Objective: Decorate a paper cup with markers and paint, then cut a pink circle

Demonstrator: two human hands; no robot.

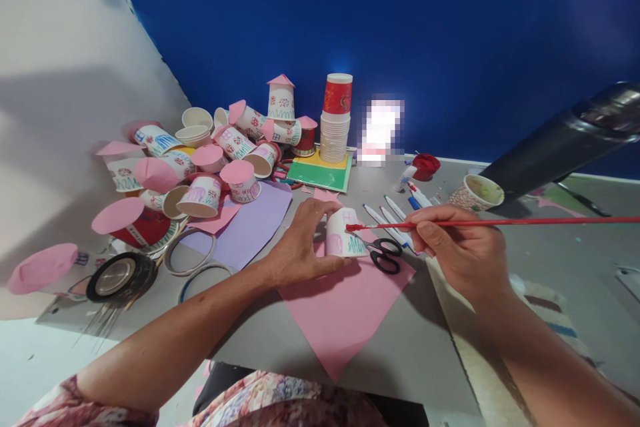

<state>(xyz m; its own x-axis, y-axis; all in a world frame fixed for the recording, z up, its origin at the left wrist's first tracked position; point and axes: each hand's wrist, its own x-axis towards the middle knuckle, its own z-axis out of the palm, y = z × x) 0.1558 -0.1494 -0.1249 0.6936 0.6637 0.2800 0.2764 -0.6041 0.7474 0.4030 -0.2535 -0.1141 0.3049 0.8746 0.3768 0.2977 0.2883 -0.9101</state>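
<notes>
Head view: the left grip (300, 240), thumb opposed to fingers, holds a decorated paper cup (340, 237) above pink paper (345, 310); the right grip (457, 247) is closed on a slender red brush (530, 221), its red tip at the cup's wall. A slip there could smear the purple and green drawing; excessive squeezing could dent the wall. Black-handled scissors (384, 267), just beside the cup, could snag it. Farther out on the counter (260, 340), the brush's long handle, if swung, could upset the patterned cup (463, 194).
</notes>
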